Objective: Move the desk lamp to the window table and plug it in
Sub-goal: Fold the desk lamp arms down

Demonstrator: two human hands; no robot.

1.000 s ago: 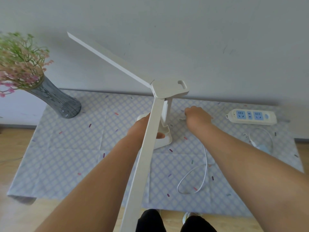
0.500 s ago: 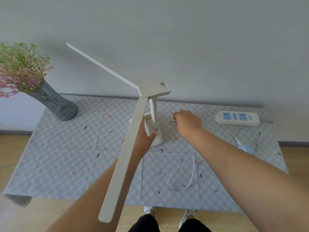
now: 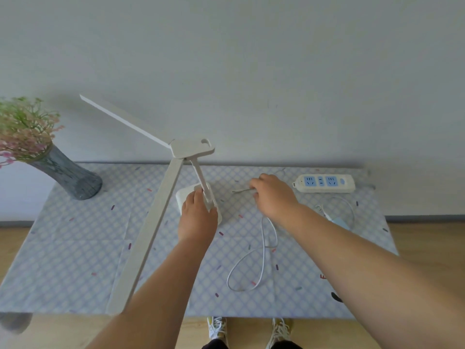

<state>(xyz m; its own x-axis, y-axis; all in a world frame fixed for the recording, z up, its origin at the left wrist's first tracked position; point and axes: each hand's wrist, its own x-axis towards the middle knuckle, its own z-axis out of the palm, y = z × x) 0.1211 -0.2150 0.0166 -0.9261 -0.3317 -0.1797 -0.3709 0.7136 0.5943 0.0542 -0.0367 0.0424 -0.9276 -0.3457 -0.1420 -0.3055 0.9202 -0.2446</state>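
A white desk lamp (image 3: 192, 148) with two long flat arms stands on the checked tablecloth (image 3: 75, 248). Its square base (image 3: 183, 197) rests on the cloth and my left hand (image 3: 197, 217) grips the base around the stem. My right hand (image 3: 273, 196) pinches the end of the lamp's white cable (image 3: 263, 258), whose small plug tip pokes out to the left of my fingers. The rest of the cable loops on the cloth in front of that hand. A white power strip (image 3: 324, 183) with blue sockets lies at the back right, apart from my right hand.
A grey vase (image 3: 69, 176) of pink and green flowers stands at the back left. A blue adapter (image 3: 339, 221) with its own thin wire lies right of my right forearm. The wall runs just behind the table. My shoes show below the table's front edge.
The view has pulled back and the lamp looks lower and farther away. My left hand now lies over the base. The right hand still holds the cable end, a little to the right.
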